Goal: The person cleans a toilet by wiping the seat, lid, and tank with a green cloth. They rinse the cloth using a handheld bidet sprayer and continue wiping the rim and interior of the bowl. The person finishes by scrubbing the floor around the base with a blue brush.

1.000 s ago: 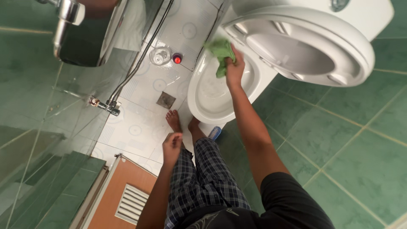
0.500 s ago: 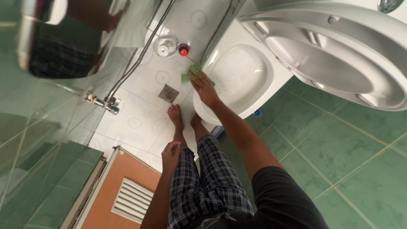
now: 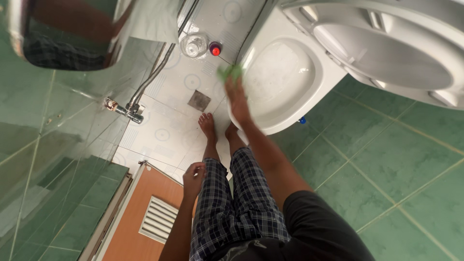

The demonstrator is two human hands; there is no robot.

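My right hand (image 3: 238,94) presses a green cloth (image 3: 229,72) against the left rim of the white toilet bowl (image 3: 282,82); the hand is blurred with motion. The toilet seat and lid (image 3: 386,48) stand raised at the upper right. My left hand (image 3: 194,175) hangs loosely curled beside my checked trousers, holding nothing. My bare feet (image 3: 209,126) stand on the white floor tiles just in front of the bowl.
A clear plastic bottle (image 3: 195,44) and a small red-capped bottle (image 3: 215,49) stand on the floor left of the toilet. A floor drain (image 3: 199,100), a hose with a wall valve (image 3: 129,111), green wall tiles and an orange door with a vent (image 3: 157,218) surround me.
My right hand has carried the green cloth from the far rim of the bowl around to its left rim. The view has shifted; my left hand has stayed by my thigh.
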